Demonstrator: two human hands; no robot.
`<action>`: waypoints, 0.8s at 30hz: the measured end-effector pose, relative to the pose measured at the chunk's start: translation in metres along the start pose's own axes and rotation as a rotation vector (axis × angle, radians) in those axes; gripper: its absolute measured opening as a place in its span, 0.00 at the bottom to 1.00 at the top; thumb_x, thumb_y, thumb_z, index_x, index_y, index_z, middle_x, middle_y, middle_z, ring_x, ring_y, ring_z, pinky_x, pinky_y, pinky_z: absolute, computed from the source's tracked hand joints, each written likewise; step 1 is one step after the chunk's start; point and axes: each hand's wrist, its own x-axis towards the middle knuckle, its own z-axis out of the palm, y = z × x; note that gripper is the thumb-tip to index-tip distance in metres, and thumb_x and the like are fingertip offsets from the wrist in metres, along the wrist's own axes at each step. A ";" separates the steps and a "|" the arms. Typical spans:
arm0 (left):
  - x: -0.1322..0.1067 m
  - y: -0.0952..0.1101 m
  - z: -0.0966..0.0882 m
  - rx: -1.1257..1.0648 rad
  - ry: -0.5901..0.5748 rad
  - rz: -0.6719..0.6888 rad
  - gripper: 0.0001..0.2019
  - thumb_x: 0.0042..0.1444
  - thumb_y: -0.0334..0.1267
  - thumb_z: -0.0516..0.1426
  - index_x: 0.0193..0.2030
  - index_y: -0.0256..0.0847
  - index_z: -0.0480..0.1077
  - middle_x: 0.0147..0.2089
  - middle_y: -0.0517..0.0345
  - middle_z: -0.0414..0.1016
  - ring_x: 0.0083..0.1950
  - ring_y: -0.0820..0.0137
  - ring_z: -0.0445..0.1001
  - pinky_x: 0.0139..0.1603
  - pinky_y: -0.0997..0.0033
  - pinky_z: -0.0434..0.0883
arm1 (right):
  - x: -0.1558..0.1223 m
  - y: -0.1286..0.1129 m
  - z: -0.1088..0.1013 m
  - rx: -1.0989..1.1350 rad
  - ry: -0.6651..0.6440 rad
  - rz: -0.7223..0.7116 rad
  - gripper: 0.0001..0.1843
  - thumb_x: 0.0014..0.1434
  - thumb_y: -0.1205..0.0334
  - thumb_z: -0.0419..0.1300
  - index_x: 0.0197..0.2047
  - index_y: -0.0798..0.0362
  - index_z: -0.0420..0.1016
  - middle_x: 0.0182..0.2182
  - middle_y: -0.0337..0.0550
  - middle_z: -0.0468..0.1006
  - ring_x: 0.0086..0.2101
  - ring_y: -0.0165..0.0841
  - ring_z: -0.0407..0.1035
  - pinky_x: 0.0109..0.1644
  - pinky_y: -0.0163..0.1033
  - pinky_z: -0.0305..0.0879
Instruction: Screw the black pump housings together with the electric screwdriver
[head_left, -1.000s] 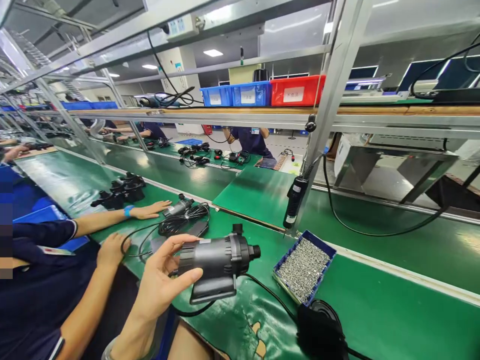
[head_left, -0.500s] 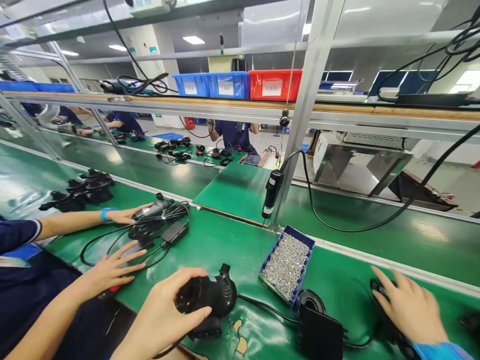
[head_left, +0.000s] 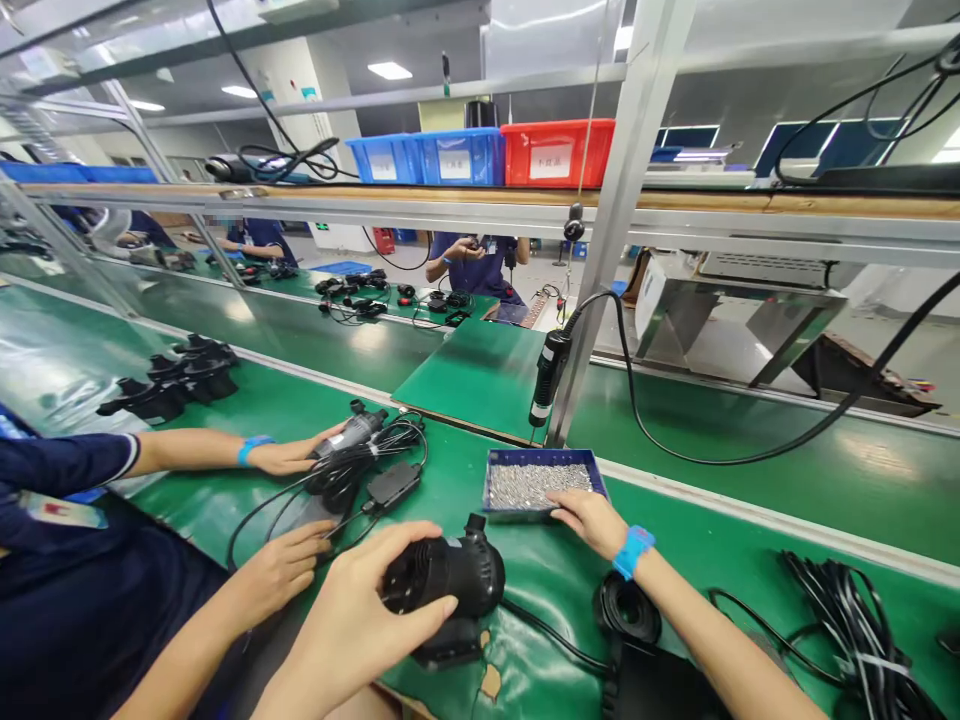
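My left hand [head_left: 375, 610] is wrapped round a black pump [head_left: 457, 580] with a ribbed end and a short upright spout, just above the table's front edge. A black cable runs from the pump to a black power adapter [head_left: 660, 685]. My right hand [head_left: 589, 515], with a blue wristband, reaches to the front right of a blue tray [head_left: 491, 515]. Its thumb and fingers are drawn together at the small silver screws [head_left: 529, 485] inside; whatever is between the fingertips is hidden. A black cable coil [head_left: 628, 605] lies under my right forearm.
At left, a co-worker's hands [head_left: 277, 575] touch a grey pump [head_left: 358, 430] with bundled cable. An electric screwdriver [head_left: 550, 375] hangs by the metal post. A tied cable bundle [head_left: 862, 630] lies at right. Black housings [head_left: 184, 375] stand at far left.
My right hand has left the cables at right and moved left to the screw tray. The tray has turned from slanted to crosswise. My left hand still holds the pump.
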 end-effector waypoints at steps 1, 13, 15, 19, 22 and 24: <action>0.002 0.001 0.000 0.006 0.014 0.007 0.21 0.41 0.41 0.69 0.46 0.48 0.79 0.41 0.59 0.85 0.38 0.61 0.84 0.34 0.70 0.81 | -0.006 -0.005 -0.004 0.024 0.002 0.017 0.15 0.70 0.59 0.53 0.56 0.52 0.72 0.51 0.47 0.78 0.49 0.34 0.74 0.56 0.44 0.70; 0.046 0.024 -0.001 0.083 -0.013 0.096 0.22 0.47 0.44 0.67 0.51 0.46 0.78 0.50 0.56 0.84 0.48 0.58 0.83 0.53 0.63 0.78 | -0.060 -0.017 0.025 0.241 -0.138 0.303 0.13 0.67 0.70 0.50 0.46 0.55 0.76 0.34 0.46 0.85 0.27 0.32 0.79 0.28 0.33 0.71; 0.057 0.035 0.002 0.093 -0.062 0.125 0.22 0.48 0.44 0.67 0.52 0.44 0.78 0.52 0.54 0.84 0.51 0.58 0.82 0.56 0.62 0.77 | -0.039 -0.033 0.030 0.258 -0.115 0.259 0.14 0.69 0.69 0.49 0.48 0.56 0.75 0.28 0.40 0.83 0.23 0.29 0.77 0.28 0.32 0.71; 0.068 0.048 0.006 0.139 -0.166 0.143 0.23 0.48 0.40 0.67 0.53 0.42 0.78 0.54 0.51 0.83 0.53 0.57 0.82 0.59 0.59 0.75 | -0.009 -0.052 0.030 0.107 0.103 0.154 0.13 0.70 0.66 0.53 0.54 0.57 0.74 0.46 0.49 0.82 0.45 0.36 0.78 0.51 0.44 0.74; 0.074 0.049 0.010 0.186 -0.210 0.131 0.24 0.48 0.41 0.67 0.54 0.42 0.78 0.52 0.50 0.83 0.51 0.56 0.82 0.57 0.57 0.75 | 0.004 -0.043 0.027 -0.053 0.173 0.084 0.08 0.66 0.65 0.60 0.48 0.56 0.77 0.50 0.50 0.79 0.52 0.41 0.72 0.57 0.53 0.70; 0.079 0.047 0.012 0.219 -0.239 0.118 0.24 0.48 0.42 0.67 0.54 0.42 0.78 0.52 0.49 0.84 0.50 0.55 0.82 0.56 0.56 0.76 | 0.008 -0.028 0.027 -0.125 0.161 0.053 0.04 0.66 0.66 0.61 0.40 0.55 0.78 0.41 0.44 0.80 0.47 0.37 0.74 0.54 0.51 0.72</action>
